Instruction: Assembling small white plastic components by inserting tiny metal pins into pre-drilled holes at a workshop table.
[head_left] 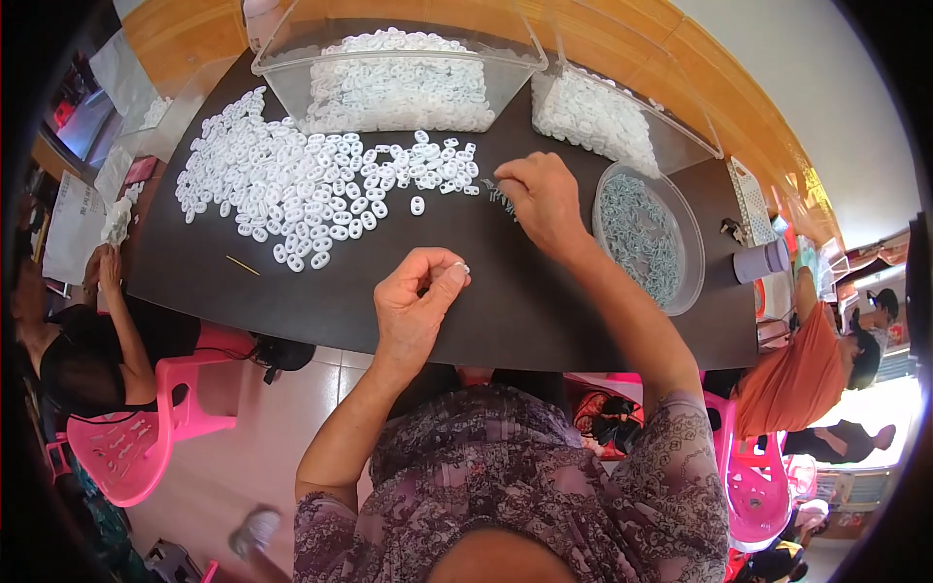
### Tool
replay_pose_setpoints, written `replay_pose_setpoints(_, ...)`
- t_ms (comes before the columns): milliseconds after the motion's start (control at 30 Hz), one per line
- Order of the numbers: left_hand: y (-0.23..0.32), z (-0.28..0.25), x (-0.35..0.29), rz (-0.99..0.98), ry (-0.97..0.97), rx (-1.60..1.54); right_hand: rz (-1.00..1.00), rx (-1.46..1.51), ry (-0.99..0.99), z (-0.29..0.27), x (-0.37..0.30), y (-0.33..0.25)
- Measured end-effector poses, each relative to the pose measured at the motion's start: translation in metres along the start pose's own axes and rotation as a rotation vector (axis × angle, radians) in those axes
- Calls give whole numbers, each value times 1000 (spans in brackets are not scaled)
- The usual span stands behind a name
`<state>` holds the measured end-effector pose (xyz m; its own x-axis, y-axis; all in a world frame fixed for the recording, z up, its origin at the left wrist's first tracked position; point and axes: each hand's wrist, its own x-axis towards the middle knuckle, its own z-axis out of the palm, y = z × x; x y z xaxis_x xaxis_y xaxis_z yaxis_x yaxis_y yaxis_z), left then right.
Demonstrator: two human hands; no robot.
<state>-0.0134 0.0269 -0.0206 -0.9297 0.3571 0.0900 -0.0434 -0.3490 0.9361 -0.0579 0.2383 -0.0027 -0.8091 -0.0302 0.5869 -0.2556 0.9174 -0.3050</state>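
I noted a small white plastic ring (461, 267) pinched between thumb and forefinger of the left hand (416, 309), held raised over the near part of the dark surface (505, 301); that grip was closed on the ring. The right hand (540, 197) rested farther out, fingertips down on a small cluster of grey metal pieces (500, 197) lying on the surface; I could not tell whether its grip was closed on any of them. Just beside that hand, to the right, stood a round clear bowl (692, 255) of the same grey pieces. To the left lay a wide spread of loose white rings (292, 180). Beyond it stood two clear bins (292, 92) heaped with white rings. A thin yellow stick (243, 265) lay near the spread's near edge.
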Motion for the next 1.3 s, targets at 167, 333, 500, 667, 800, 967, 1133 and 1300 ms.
replay_pose_setpoints(167,-3,-2,0,-43,-27,-6,-111,-206,-105,18,7,8)
replay_pose_setpoints(333,-4,-4,-2,-59,-21,-35,-97,-235,-126,4,7,11)
replay_pose_setpoints(500,-3,-5,-1,-49,-36,-19,-33,-122,-137,-1,4,12)
replay_pose_setpoints(667,-3,-5,-1,-49,-47,-45,-101,-46,-176,3,4,8)
replay_pose_setpoints(800,-5,-6,-1,-37,-52,-57,-218,-111,-166,8,4,7)
replay_pose_setpoints(967,-4,-7,-2,-56,-53,-38,-296,-141,-238,10,7,8)
replay_pose_setpoints(1133,-4,-7,-2,-54,-49,-34,-322,-161,-246,5,5,1)
replay_pose_setpoints(1300,-2,-6,-2,-50,-11,-100,-311,-29,-172,-10,-5,-22)
